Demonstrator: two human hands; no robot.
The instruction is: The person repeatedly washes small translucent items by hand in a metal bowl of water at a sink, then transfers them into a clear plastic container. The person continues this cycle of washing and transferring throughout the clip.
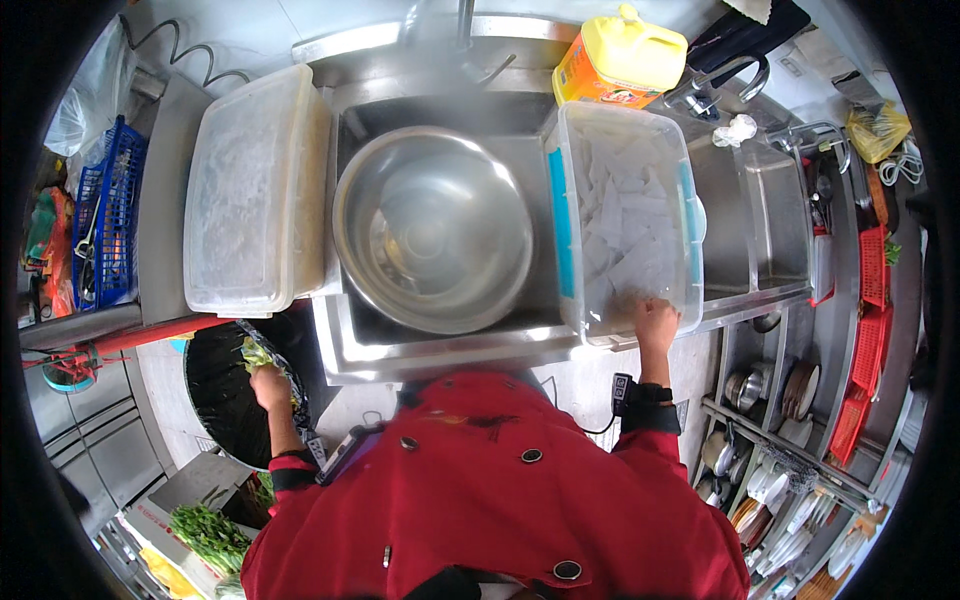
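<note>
My left hand [271, 386] is closed around some yellow-green leaf scraps [255, 354] over a round bin lined with a black plastic bag [225, 420]. My right hand [658, 322] rests at the near rim of a clear plastic tub [694, 270], its fingers curled; whether it grips the rim or something else is unclear. Pale, flat, translucent pieces [622, 217] lie inside that tub. Between the hands, a large stainless steel bowl [435, 229] sits in the metal sink [375, 341]. Blurred grey haze covers the tap area behind the bowl.
A lidded plastic box [240, 187] stands left of the sink, with a blue basket [112, 217] farther left. Behind the tub is a yellow jug [634, 56]. Green vegetables [206, 532] lie in a box at lower left. Shelves of dishes [802, 405] stand at right.
</note>
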